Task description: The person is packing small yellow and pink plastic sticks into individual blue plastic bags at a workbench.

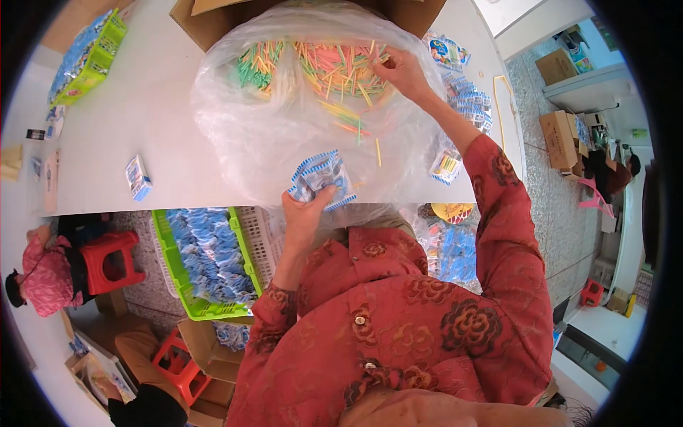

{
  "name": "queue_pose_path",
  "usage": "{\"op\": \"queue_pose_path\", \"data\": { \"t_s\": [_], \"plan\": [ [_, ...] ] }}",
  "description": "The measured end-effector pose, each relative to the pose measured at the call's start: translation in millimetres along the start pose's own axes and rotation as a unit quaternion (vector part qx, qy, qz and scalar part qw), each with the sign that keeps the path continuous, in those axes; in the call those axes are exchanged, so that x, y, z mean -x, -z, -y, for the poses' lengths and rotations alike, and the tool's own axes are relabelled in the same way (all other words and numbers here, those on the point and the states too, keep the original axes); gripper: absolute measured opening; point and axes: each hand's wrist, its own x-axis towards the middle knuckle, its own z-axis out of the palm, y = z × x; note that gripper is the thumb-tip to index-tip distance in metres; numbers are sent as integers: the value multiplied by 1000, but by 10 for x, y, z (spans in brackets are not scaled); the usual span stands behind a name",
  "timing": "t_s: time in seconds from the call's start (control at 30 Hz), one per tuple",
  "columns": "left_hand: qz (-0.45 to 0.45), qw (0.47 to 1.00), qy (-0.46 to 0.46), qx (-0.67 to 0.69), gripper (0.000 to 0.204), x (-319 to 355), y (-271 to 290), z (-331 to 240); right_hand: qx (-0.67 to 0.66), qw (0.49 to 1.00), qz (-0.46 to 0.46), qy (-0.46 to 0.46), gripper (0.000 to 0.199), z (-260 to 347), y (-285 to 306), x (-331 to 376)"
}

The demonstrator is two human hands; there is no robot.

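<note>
My left hand (pixel 306 212) is closed on a small clear plastic packet (pixel 321 178) with blue-striped edges, thumb pressed on its front. Above it on the table lies a large clear plastic bag (pixel 228 146), spread wide. Thin coloured sticks (pixel 340 67) in green, yellow, orange and pink are heaped inside, with some strewn below the heap. My right hand (pixel 404 73) is at the right edge of the heap, fingers pinched together; what they hold, if anything, is too small to make out.
A cardboard box (pixel 186 25) stands behind the bag. Blue-edged packets (pixel 469 99) lie to its right. A small box (pixel 139 178) and a green basket (pixel 103 60) are at left. Below the table edge sits a green crate (pixel 245 260) of packets. People sit on red stools (pixel 114 260) nearby.
</note>
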Motion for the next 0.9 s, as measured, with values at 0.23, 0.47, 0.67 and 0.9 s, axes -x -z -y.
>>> {"op": "queue_pose_path", "data": {
  "t_s": [0.23,0.47,0.67,0.9],
  "plan": [
    [13,1000,-14,5,22,23,-36,-19,-159,986,-4,-53,17,-62,-374,556],
    [10,1000,-23,-13,22,-13,-55,-5,-144,988,-10,-54,13,-176,-459,665],
    [15,994,-21,-108,28,-138,-133,-15,-145,988,-36,-43,10,79,-187,610],
    [11,993,-55,-104,22,-305,-306,-53,-334,941,-5,-47,10,890,426,743]
  ]
}}
